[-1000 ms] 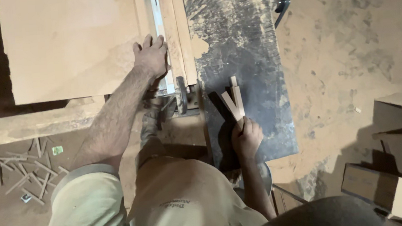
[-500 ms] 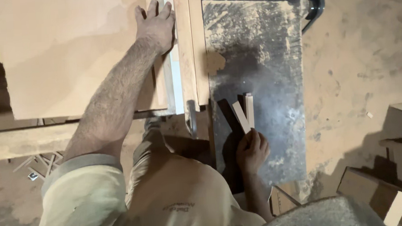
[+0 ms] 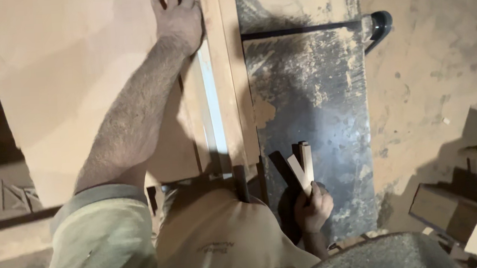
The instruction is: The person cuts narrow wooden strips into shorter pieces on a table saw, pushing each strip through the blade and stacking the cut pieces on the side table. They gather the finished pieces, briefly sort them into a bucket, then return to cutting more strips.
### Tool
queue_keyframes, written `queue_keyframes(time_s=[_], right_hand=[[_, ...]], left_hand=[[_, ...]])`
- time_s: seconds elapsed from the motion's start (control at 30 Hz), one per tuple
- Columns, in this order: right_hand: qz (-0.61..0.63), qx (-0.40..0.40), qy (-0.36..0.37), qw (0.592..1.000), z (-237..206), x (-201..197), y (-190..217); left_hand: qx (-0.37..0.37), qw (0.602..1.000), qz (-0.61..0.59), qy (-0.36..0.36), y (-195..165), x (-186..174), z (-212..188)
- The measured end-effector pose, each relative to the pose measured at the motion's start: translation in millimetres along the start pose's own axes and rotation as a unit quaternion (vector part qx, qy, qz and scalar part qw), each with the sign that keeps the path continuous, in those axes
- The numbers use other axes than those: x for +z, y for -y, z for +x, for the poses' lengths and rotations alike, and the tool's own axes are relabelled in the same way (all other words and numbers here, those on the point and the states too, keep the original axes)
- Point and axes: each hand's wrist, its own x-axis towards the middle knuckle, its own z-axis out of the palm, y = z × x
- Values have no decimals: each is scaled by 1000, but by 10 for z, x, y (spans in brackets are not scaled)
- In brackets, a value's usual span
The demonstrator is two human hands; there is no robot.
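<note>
The left hand point(image 3: 177, 18) lies flat and open, palm down, at the far right edge of a large pale board point(image 3: 73, 89); its fingers run out of view at the top of the frame; the forearm stretches the full length of the board. Just right of the hand a narrow white strip point(image 3: 212, 102) runs front to back along the board's right edge, and beside that a long wooden strip point(image 3: 229, 78) lies parallel, touching it.

The right hand point(image 3: 312, 207) is closed in a fist around two short wooden pieces point(image 3: 302, 166); they stand out of the top of the fist in a narrow V, one tilted left, the other near upright; their dark shadow falls to the left. The hand is held over the near edge of a dark metal table surface point(image 3: 314, 100), which is heavily dusted with sawdust, thickest toward its far end and right edge.

A black handle point(image 3: 379, 23) projects at the far right corner of the metal surface. On the sawdust-covered floor point(image 3: 440, 64) to the right, near the frame's lower corner, lie several wooden offcut blocks point(image 3: 457, 214), stacked loosely and touching.
</note>
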Motion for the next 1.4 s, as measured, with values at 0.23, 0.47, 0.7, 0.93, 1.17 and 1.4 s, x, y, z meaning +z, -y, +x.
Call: queue_keyframes(time_s=[0.23, 0.47, 0.7, 0.93, 1.17, 1.4], right_hand=[[-13, 61, 65, 996, 141, -43, 143], [72, 194, 96, 974, 175, -88, 316], [629, 337, 94, 694, 389, -219, 763], [734, 258, 139, 612, 559, -348, 1113], [745, 210, 166, 611, 154, -397, 914], [741, 325, 128, 574, -283, -322, 507]], left_hand=[[17, 995, -59, -77, 233, -485, 646], [85, 899, -261, -342, 54, -629, 457], [-78, 476, -804, 347, -1557, 12, -1938], [109, 747, -651, 81, -1947, -179, -2721], [-10, 776, -625, 87, -2124, 26, -3247], [-53, 795, -603, -26, -2393, 352, -3671]])
